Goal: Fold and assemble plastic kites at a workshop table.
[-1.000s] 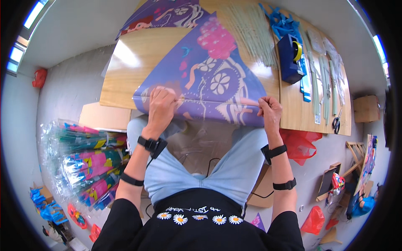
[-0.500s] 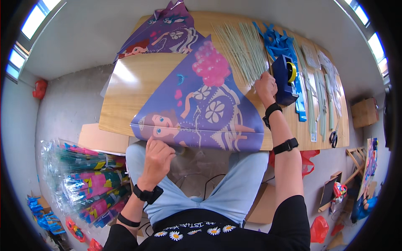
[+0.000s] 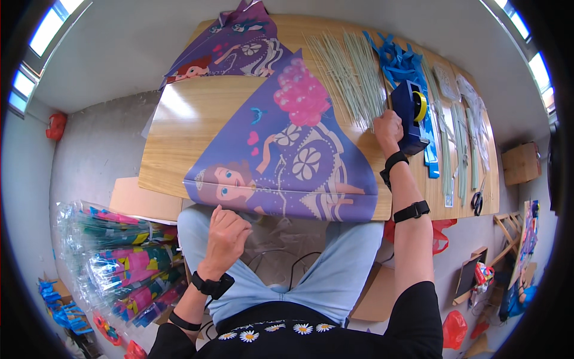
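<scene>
A purple triangular sheet (image 3: 239, 146), printed with a cartoon princess and pink balloons, lies on the table with a crease along its near edge. My left hand (image 3: 228, 232) is just below that edge, above my lap, fingers loosely bent and apart, nothing visible in them. My right hand (image 3: 388, 127) is closed at the near ends of a bundle of thin pale-green sticks (image 3: 357, 78); its fingertips are hidden, so what they grip cannot be made out. Right beside it stands a dark blue tape dispenser (image 3: 408, 110) with a yellow-cored roll.
More printed purple sheets (image 3: 245, 48) lie at the far left of the table. Blue strips (image 3: 400, 60), bagged sticks (image 3: 475, 125) and scissors (image 3: 476, 202) are on the right. Plastic-wrapped colourful bundles (image 3: 128, 263) sit low at left, near a cardboard piece (image 3: 143, 200).
My right hand has shifted slightly right and nearer to me along the stick ends. My left hand has come away a little from the sheet's near edge, its fingers loosening.
</scene>
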The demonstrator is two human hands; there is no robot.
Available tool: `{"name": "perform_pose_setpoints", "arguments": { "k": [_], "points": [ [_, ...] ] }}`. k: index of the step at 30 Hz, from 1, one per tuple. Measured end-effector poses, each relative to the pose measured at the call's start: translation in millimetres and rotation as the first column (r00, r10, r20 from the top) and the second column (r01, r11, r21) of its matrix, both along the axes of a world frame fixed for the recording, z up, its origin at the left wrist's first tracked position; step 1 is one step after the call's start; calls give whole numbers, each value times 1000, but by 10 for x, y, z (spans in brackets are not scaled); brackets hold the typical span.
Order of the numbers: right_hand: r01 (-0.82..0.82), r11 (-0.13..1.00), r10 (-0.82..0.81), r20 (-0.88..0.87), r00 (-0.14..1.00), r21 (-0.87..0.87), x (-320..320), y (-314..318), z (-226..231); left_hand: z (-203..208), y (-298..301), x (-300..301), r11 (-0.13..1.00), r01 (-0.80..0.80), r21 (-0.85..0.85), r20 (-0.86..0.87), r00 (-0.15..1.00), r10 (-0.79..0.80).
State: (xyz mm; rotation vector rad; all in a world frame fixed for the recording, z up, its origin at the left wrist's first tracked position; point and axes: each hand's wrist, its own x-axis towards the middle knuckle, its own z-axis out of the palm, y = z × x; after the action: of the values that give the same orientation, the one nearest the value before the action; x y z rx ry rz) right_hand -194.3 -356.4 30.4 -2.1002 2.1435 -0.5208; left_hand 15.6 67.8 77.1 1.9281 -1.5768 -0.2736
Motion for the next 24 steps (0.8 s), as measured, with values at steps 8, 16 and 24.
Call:
{"name": "perform_pose_setpoints", "arguments": {
  "k": [8, 16, 24],
  "points": [
    [-45, 996, 43, -29, 999, -77, -70, 36, -56, 9, 84, -44, 1000, 13, 10, 17, 1000, -14],
    [-22, 1000, 22, 8, 1000, 11, -160, 30, 220, 102, 37, -67, 1000, 6, -29, 0, 1000, -6],
    [-99, 995, 102, 117, 988, -33, -603, 264, 439, 199, -30, -180, 993, -15, -120, -227, 974, -13]
  ]
}}
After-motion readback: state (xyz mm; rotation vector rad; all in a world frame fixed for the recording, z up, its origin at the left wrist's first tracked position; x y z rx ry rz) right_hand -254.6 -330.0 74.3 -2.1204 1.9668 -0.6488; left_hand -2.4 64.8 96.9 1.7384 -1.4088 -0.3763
